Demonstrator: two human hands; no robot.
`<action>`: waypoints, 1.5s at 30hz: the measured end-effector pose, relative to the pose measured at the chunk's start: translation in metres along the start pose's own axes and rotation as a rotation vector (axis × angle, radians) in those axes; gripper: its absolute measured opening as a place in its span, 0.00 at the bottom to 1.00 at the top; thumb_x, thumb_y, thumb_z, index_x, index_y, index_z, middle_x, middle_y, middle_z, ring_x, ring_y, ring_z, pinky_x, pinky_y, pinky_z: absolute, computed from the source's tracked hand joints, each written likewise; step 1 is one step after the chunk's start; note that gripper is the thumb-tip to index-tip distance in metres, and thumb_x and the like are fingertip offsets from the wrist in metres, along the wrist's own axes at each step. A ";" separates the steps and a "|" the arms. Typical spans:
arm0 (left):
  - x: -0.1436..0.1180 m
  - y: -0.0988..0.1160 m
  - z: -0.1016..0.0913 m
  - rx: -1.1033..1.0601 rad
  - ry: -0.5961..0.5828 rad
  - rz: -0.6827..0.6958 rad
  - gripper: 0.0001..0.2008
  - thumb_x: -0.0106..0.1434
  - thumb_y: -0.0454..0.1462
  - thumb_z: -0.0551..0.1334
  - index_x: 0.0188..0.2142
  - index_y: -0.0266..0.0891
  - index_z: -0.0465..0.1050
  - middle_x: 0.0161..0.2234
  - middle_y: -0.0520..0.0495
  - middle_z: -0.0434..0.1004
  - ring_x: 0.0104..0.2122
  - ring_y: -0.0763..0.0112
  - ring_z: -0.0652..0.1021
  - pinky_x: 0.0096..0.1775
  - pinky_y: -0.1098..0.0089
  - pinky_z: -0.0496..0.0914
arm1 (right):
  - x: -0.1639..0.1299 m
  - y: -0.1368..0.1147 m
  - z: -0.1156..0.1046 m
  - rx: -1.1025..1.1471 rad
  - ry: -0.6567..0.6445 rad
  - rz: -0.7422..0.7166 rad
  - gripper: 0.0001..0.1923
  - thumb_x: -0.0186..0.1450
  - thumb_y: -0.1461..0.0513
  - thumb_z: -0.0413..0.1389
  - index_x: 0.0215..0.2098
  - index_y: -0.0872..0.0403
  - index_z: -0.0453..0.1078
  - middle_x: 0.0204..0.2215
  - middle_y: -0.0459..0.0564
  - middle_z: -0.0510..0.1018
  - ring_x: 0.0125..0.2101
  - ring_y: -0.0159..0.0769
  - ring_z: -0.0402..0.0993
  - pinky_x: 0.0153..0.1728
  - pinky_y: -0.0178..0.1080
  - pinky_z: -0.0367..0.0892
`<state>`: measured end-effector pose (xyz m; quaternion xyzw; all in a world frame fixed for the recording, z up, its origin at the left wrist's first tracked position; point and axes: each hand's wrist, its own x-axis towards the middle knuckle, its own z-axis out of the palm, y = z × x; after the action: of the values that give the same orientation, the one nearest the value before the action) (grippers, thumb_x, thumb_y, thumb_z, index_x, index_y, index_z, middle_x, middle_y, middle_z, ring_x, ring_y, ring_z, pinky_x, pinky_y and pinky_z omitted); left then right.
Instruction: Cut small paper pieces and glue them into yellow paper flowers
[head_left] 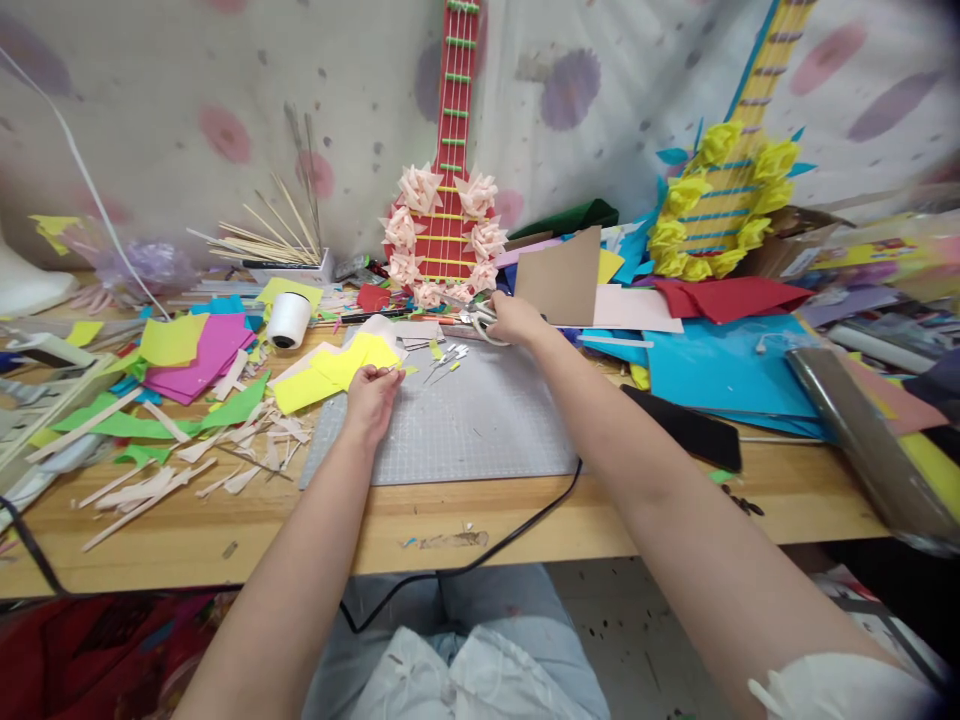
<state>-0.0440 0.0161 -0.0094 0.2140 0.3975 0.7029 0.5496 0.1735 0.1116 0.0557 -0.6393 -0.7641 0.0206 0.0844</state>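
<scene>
My left hand [373, 402] is closed in a pinch over the left part of the grey cutting mat [480, 430]. A small yellow bit of paper shows at its fingertips, mostly hidden. Just behind that hand lie yellow paper pieces [315, 380]. Farther back, my right hand [517, 320] has its fingers closed on the handles of a pair of scissors [480, 318], whose blades point left in front of a red paper guitar [444, 235] with pink paper flowers. Several small white strips with thin wires [448, 360] rest on the mat between my hands.
Paper scraps [157, 485] and a magenta sheet [199, 360] cover the left side. A white roll [289, 320] stands near wooden sticks [281, 225]. On the right are blue sheets [727, 370], a black phone-like slab [686, 430] and a yellow paper guitar [724, 200]. A black cable [517, 530] crosses the front edge.
</scene>
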 end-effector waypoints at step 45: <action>0.001 -0.004 -0.001 -0.064 -0.193 -0.069 0.16 0.43 0.21 0.63 0.22 0.38 0.59 0.21 0.57 0.61 0.25 0.82 0.68 0.50 0.67 0.66 | -0.094 -0.021 0.046 0.179 -0.104 -0.155 0.24 0.53 0.40 0.50 0.32 0.51 0.68 0.28 0.47 0.76 0.28 0.34 0.68 0.24 0.33 0.47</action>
<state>-0.0426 0.0166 -0.0133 0.2494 0.3273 0.6720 0.6157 0.1622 0.0192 0.0038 -0.5662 -0.8097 0.1152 0.1027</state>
